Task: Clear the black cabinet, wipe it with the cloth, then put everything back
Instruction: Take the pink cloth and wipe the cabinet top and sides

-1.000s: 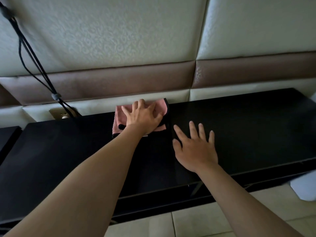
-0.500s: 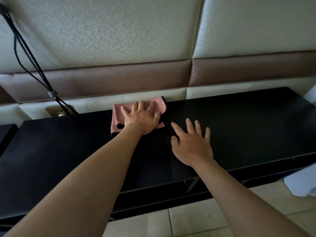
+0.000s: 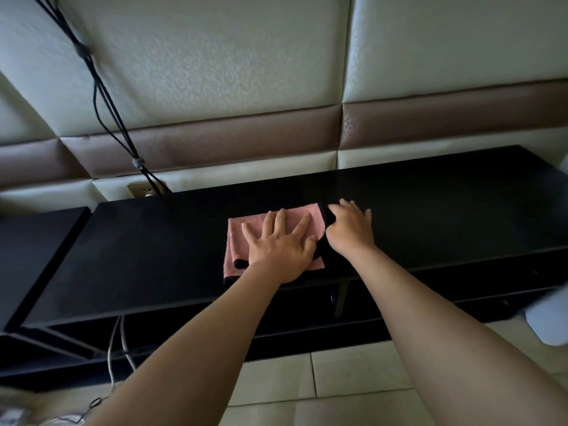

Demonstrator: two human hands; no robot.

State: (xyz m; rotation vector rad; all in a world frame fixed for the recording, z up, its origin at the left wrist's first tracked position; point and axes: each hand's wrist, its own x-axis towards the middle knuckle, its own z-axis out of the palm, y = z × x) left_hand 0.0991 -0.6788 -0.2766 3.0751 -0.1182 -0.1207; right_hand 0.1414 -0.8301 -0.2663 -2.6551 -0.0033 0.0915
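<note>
The black cabinet (image 3: 153, 241) runs wide across the view, and its glossy top is bare except for the cloth. A pink cloth (image 3: 242, 238) with black trim lies folded near the middle of the top. My left hand (image 3: 279, 247) presses flat on it with fingers spread. My right hand (image 3: 350, 229) rests on the cabinet right beside the cloth, fingers bent, touching its black right edge. Whether it pinches that edge is hidden.
Padded cream and brown wall panels stand behind the cabinet. Black cables (image 3: 101, 96) hang down to a socket (image 3: 140, 190) at the back left. A lower black unit (image 3: 30, 241) adjoins on the left. Cords (image 3: 116, 342) hang under the cabinet. A white object (image 3: 550, 318) sits on the tiled floor at right.
My left hand has drawn the cloth from the back edge toward the front of the cabinet. My right hand has moved left to the cloth's right edge.
</note>
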